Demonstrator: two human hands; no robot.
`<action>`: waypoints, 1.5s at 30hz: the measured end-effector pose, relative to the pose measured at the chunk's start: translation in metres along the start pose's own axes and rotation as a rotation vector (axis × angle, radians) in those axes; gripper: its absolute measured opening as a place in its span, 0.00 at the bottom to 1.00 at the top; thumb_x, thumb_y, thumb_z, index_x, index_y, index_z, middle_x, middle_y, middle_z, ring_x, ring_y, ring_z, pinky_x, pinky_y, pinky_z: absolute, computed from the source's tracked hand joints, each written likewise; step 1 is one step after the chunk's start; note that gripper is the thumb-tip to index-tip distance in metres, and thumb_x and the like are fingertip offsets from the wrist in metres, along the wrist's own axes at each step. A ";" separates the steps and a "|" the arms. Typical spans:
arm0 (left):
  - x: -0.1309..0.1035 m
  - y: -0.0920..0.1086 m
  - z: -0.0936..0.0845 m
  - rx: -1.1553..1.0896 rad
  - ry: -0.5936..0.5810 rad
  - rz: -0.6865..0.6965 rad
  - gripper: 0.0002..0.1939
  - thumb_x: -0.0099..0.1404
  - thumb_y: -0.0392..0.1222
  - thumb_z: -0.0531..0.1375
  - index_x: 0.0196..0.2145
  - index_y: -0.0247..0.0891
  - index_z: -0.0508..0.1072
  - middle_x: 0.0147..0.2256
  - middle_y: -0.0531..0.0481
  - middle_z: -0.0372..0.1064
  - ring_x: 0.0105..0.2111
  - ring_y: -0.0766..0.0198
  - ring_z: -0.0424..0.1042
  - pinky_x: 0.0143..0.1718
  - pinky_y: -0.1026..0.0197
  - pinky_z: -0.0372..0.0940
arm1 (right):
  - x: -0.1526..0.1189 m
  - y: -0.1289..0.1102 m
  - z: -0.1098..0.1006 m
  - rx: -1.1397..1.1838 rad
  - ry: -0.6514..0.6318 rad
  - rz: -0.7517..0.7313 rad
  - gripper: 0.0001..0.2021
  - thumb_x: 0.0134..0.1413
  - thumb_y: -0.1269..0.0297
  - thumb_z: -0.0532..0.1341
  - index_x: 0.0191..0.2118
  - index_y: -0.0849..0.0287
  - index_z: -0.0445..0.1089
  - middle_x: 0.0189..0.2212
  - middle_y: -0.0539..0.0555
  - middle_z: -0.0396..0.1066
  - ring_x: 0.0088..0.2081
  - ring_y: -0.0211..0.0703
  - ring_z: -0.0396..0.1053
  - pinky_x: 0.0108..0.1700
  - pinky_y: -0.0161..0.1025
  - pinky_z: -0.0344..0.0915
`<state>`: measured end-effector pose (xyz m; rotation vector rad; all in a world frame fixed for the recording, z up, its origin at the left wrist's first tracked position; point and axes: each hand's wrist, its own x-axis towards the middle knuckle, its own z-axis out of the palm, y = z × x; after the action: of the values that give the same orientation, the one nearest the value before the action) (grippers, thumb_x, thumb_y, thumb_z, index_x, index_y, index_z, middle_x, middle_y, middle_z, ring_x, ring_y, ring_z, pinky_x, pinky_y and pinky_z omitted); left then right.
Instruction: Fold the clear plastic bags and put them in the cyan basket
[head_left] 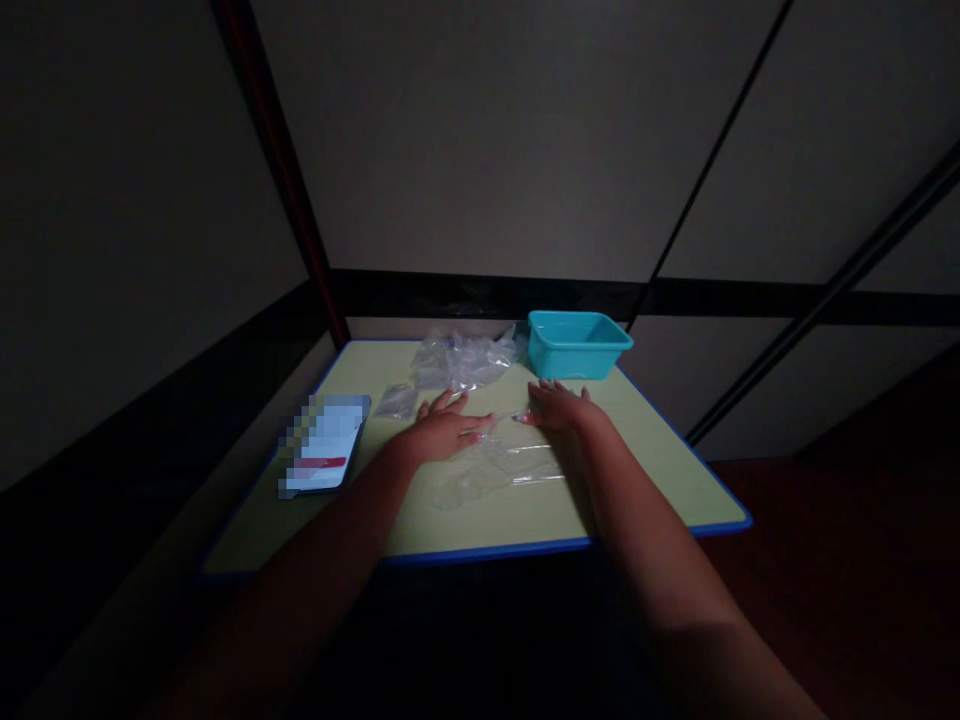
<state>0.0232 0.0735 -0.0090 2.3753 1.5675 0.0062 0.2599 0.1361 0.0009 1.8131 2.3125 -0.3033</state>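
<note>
A clear plastic item (517, 462), thin and shiny, lies spread on the pale green table between my forearms. My left hand (448, 428) rests at its upper left with the fingers apart. At its upper right lies my right hand (556, 406), palm down, fingers spread, just in front of the turquoise basket (577, 350). Both hands touch the plastic near their thumbs. Beyond my left hand is a crumpled heap of clear plastic (469, 360), and a small folded clear packet (397, 401) sits just left of that hand.
A phone (327, 440) with a lit screen lies at the table's left side. The table (660, 490) has a blue edge, and a wall (487, 150) with dark strips stands behind it.
</note>
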 end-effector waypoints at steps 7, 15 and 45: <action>0.000 0.000 0.001 -0.008 0.009 -0.003 0.23 0.67 0.59 0.46 0.59 0.66 0.53 0.66 0.56 0.31 0.64 0.46 0.25 0.57 0.33 0.35 | 0.002 -0.015 0.005 0.068 0.121 -0.041 0.33 0.60 0.43 0.38 0.65 0.57 0.43 0.66 0.60 0.40 0.66 0.56 0.33 0.58 0.66 0.40; 0.001 -0.002 0.002 -0.002 0.001 0.006 0.23 0.67 0.58 0.46 0.59 0.65 0.53 0.66 0.56 0.30 0.64 0.46 0.24 0.57 0.34 0.35 | 0.001 -0.041 0.013 0.023 0.173 -0.061 0.34 0.60 0.44 0.40 0.65 0.62 0.44 0.66 0.64 0.38 0.66 0.57 0.32 0.59 0.67 0.34; 0.000 0.000 0.001 0.005 0.005 -0.003 0.24 0.67 0.58 0.46 0.60 0.64 0.52 0.66 0.53 0.31 0.64 0.45 0.25 0.57 0.33 0.37 | 0.002 -0.044 0.016 -0.005 0.149 -0.054 0.33 0.60 0.49 0.38 0.66 0.61 0.36 0.67 0.58 0.32 0.66 0.51 0.27 0.60 0.66 0.29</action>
<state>0.0235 0.0737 -0.0100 2.3780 1.5755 0.0076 0.2172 0.1234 -0.0135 1.8316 2.4618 -0.1744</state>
